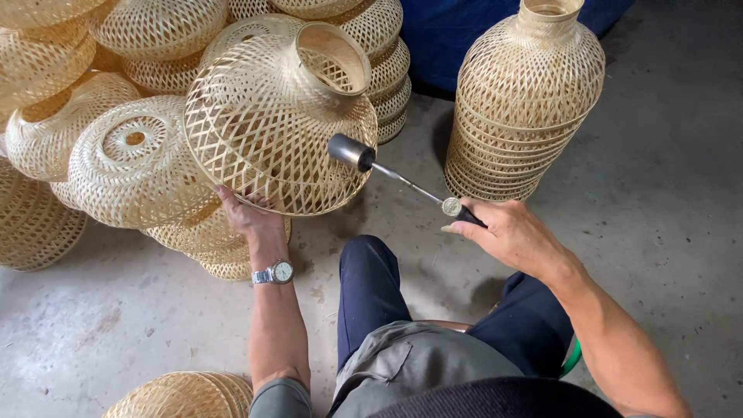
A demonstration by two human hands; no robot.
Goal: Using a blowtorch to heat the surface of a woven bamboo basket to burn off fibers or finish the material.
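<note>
My left hand [246, 213] grips the lower rim of a woven bamboo lampshade [267, 124], bell-shaped with an open neck at the top, and holds it tilted above the floor. A wristwatch [275, 272] sits on that wrist. My right hand [507, 232] is shut on the handle of a gas torch [387, 172]. The torch's dark nozzle points at the shade's side, close to the weave. No flame is visible.
Several more woven shades [116, 155] are heaped at the left and back. A tall stack of nested shades [526, 101] stands at the right. Another shade [186, 395] lies at the bottom left. Blue fabric [449, 31] lies behind. My knees in dark trousers [371, 294] rest over the concrete floor [665, 193].
</note>
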